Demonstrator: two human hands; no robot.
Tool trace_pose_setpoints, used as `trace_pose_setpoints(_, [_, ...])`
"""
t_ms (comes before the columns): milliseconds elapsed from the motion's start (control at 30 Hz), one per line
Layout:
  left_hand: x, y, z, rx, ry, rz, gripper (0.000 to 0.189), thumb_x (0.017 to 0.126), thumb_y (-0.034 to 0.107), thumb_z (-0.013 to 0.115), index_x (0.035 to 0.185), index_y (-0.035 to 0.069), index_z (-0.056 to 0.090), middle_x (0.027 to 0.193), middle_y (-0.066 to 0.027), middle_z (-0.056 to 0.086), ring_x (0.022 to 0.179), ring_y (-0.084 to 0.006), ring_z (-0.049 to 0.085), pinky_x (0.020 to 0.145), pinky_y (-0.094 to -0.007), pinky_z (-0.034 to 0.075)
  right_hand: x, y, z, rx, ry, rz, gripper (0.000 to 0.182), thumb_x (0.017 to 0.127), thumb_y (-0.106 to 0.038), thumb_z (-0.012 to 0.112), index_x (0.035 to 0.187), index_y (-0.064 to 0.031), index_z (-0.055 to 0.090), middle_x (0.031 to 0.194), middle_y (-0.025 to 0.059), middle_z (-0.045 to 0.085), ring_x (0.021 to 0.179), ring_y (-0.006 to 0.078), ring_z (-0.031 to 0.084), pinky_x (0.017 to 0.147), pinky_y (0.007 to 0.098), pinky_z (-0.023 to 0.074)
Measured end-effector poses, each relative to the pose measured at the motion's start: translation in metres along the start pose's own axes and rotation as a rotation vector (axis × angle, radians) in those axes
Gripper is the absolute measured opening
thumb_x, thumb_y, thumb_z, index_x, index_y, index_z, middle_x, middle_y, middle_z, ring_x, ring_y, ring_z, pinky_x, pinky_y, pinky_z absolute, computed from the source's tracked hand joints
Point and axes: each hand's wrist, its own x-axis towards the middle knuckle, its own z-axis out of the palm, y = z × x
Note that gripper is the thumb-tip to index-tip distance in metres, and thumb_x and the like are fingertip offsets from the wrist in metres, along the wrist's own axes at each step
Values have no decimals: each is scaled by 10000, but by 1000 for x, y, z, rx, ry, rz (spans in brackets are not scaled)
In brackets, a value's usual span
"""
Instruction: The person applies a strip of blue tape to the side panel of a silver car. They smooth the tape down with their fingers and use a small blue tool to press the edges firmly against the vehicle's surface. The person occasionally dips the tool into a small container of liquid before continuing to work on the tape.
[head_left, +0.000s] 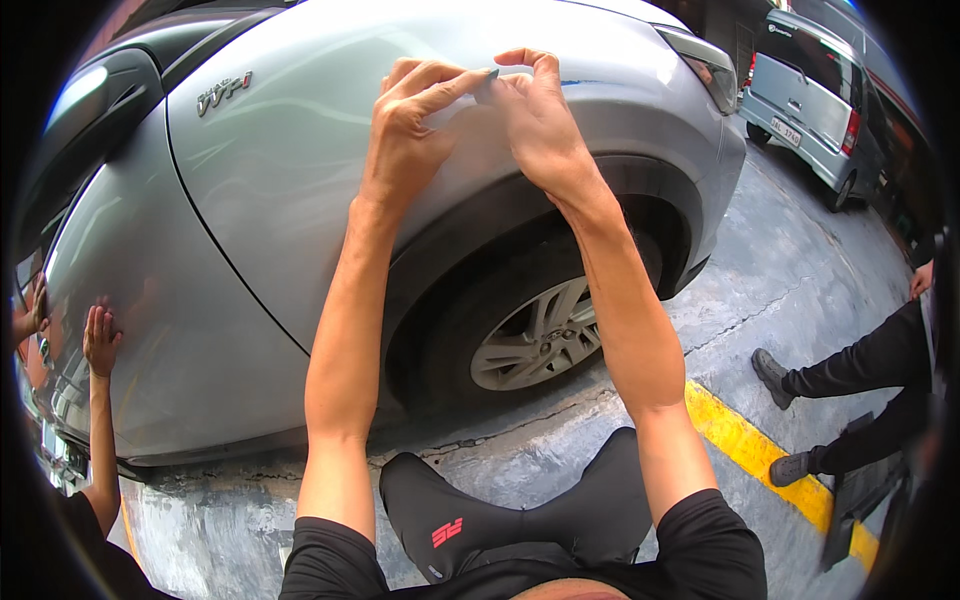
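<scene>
Before me is the silver front fender (315, 142) of a car. Above its wheel arch, my left hand (409, 124) and my right hand (541, 120) come close together. Between their fingertips they pinch a small dark grey piece (487, 86), perhaps sandpaper; its full shape is hidden by the fingers. A blue streak (589, 82) marks the fender just right of my right hand. Below my forearms sits the front wheel (547, 337), with a black tyre and silver alloy rim. Whether my fingers touch the paint is hard to tell.
At the left, another person's hand (101, 341) rests flat on the car door (172, 315), with a further hand (39, 304) beyond. A person in dark trousers (862, 367) is at the right by a yellow floor line (727, 424). A van (810, 97) stands behind.
</scene>
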Motion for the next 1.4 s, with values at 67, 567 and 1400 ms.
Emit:
trace_pose_setpoints(67, [-1, -3, 2, -9, 5, -4, 414, 784, 1, 769, 1180, 116, 807, 1043, -14, 753, 1028, -242, 614, 974, -384, 484, -4, -8, 1, -64, -30, 28, 243, 1096, -117, 475, 1316, -17, 500, 1011, 88, 566, 900, 154, 578, 848, 311, 506])
trace_pose_setpoints(567, [2, 3, 6, 123, 12, 14, 161, 868, 52, 766, 1026, 55, 796, 942, -35, 740, 957, -242, 623, 964, -363, 431, -5, 9, -10, -553, 62, -606, 259, 942, 53, 660, 1197, 11, 667, 1109, 204, 716, 972, 399, 723, 819, 433, 610])
trace_pose_setpoints(1400, [3, 2, 10, 144, 101, 31, 304, 850, 154, 822, 1153, 132, 812, 1021, 27, 786, 1040, -199, 629, 976, -350, 412, 1, 51, -63, -823, 429, -617, 140, 970, -83, 724, 1084, -3, 732, 1149, 147, 641, 1006, 321, 653, 874, 439, 556])
